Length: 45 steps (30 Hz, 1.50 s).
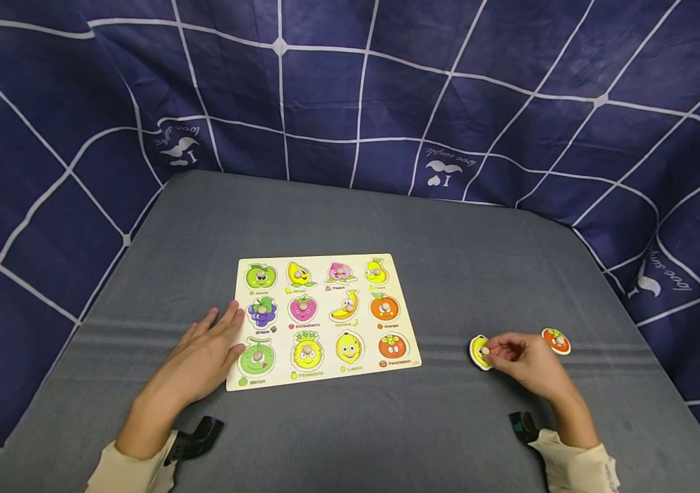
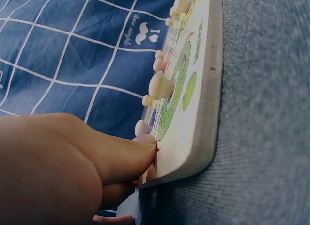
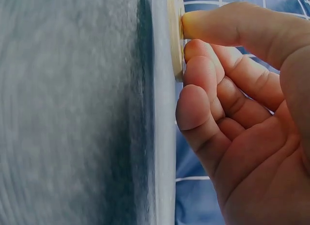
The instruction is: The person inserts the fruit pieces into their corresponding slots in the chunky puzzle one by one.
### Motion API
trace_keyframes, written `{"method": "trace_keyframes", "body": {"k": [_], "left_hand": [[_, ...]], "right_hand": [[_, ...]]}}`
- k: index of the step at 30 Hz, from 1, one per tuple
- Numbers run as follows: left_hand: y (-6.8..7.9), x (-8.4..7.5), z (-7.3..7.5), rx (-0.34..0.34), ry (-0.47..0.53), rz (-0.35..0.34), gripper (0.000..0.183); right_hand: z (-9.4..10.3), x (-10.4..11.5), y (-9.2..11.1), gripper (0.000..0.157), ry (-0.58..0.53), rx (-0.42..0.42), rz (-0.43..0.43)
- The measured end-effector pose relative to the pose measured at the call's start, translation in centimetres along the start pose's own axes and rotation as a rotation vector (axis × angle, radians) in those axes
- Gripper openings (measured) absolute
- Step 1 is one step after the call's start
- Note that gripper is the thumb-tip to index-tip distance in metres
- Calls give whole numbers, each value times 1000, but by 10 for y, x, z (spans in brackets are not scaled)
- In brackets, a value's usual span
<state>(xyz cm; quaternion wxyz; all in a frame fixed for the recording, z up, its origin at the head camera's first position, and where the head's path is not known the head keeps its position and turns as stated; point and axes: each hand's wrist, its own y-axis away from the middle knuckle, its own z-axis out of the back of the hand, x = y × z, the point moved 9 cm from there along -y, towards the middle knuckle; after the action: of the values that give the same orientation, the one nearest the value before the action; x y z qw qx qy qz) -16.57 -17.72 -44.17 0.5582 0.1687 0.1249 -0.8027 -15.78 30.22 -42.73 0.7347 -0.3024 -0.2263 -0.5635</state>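
A wooden fruit knob-puzzle board (image 1: 323, 370) lies on the grey cloth. My left hand (image 1: 205, 356) rests along its left edge, fingers extended, near the melon piece (image 1: 256, 357). In the left wrist view the thumb (image 2: 128, 157) touches the board's corner. To the right of the board, my right hand (image 1: 525, 363) pinches the knob of a yellow lemon puzzle piece (image 1: 478, 352) between thumb and fingertips. That piece is close over the cloth, its rim showing edge-on in the right wrist view. A red persimmon piece (image 1: 556, 341) lies just beyond the right hand.
Knobbed pieces such as the apple (image 1: 260, 276), pineapple (image 1: 307, 355) and orange (image 1: 384, 308) sit in the board. Its lemon spot (image 1: 348, 348) and persimmon spot (image 1: 392, 346) show printed pictures without knobs. A blue checked cloth (image 1: 325, 89) surrounds the grey surface.
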Motion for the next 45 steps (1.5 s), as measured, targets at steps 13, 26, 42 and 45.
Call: {"method": "trace_keyframes", "body": {"k": [13,26,42,45], "left_hand": [[0,0,-1,4,11,4,57],[0,1,-1,1,10,9,56],[2,2,0,-2,5,9,57],[2,2,1,-5,5,5,57]], "right_hand": [[-15,14,-12,14,18,42,24],[-28,33,-25,12,0,78,60],[-44,47,-33,15,25,122,111],[-46,49,-34,15,27,127,112]]}}
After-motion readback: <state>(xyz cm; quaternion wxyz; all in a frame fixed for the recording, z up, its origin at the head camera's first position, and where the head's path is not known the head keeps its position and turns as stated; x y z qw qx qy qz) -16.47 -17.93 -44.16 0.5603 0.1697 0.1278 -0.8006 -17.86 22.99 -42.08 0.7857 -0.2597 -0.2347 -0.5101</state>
